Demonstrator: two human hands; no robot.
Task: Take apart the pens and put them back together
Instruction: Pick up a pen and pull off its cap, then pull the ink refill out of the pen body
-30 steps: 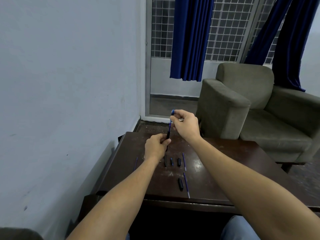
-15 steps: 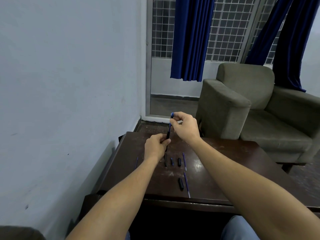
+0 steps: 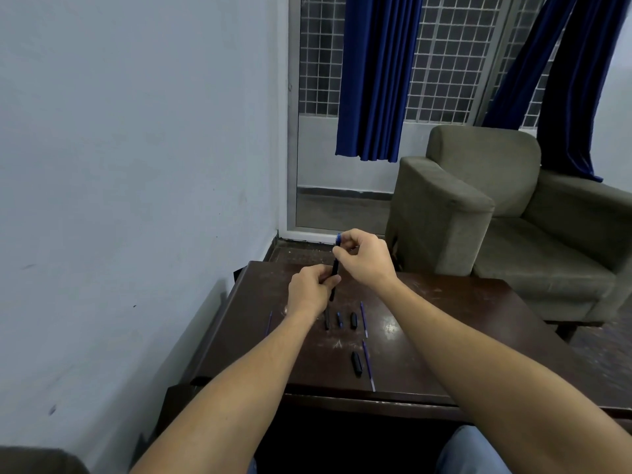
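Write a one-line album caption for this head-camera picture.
Left hand and right hand hold a slim black pen with blue end above the dark wooden table strewn with pen parts.

held pen [image 3: 335,268]: dark barrel, blue top end, near upright, slightly tilted, above the table
short barrel pieces: black one [image 3: 353,320], small blue-tipped one [image 3: 340,319], long dark one [image 3: 327,319], side by side in a row
near barrel piece [image 3: 356,362]: black, lying alone, closer to the table edge
refills: thin blue, one far [image 3: 364,319], one near [image 3: 368,365], one apart at left [image 3: 268,322]
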